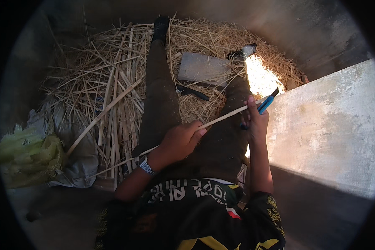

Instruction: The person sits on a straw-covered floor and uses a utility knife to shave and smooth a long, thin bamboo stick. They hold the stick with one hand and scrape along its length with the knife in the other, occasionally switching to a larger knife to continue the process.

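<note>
A long, thin, pale strip, like split bamboo (225,117), slants across my lap from lower left to upper right. My left hand (181,139), with a metal-band watch on the wrist, is closed around its middle, thumb along the strip. My right hand (256,116) is closed near the strip's upper end and grips a blue utility knife (266,105), whose dark blade points up and right. The strip runs right up to the knife; whether the blade touches it I cannot make out. Part of the right fingers is hidden behind the strip.
Shavings (208,37) cover the floor around my outstretched legs. Cut strips (112,108) pile up on the left, near a yellow-green mesh sack (31,156). Between my legs lie a grey block (204,68) and a dark-handled tool (193,92). A pale wall (325,125) stands close on the right.
</note>
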A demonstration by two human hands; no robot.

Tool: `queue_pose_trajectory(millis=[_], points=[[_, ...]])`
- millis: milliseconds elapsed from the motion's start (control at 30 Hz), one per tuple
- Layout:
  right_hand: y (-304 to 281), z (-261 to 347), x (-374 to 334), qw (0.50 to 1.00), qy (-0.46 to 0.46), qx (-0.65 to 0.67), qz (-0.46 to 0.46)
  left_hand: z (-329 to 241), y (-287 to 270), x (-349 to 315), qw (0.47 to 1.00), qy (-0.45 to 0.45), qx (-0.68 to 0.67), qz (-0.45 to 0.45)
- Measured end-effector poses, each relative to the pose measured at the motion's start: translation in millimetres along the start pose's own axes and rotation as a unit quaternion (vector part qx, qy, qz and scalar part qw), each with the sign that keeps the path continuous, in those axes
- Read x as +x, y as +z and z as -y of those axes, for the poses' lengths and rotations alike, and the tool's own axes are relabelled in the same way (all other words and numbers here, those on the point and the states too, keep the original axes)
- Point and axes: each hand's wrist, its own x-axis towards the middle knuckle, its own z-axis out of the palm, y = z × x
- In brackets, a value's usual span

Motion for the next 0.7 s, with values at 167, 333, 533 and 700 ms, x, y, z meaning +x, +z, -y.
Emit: queue_pose_trajectory(millis=[167, 333, 533, 700], points=[[-68.4, 31.7, 91.2, 0.985, -0.088, 0.127, -0.071, 21.2, -30.9, -32.5, 0.994, -0.037, 0.098, 0.019], [-75.4, 43.4, 90.5, 0.995, -0.075, 0.026, -0.062, 31.2, -29.5, -31.6, 0.999, -0.037, 0.030, 0.015], [-13.6, -16.4, -9.1, 0.843, -0.220, -0.466, 0.156, 21.3, 4.8, -13.7, 0.996, -0.045, 0.027, -0.073], [8.2, -52.1, -49.0, 0.780, -0.212, -0.543, 0.225, 25.0, 15.0, -12.1, 0.984, -0.015, 0.148, -0.098]])
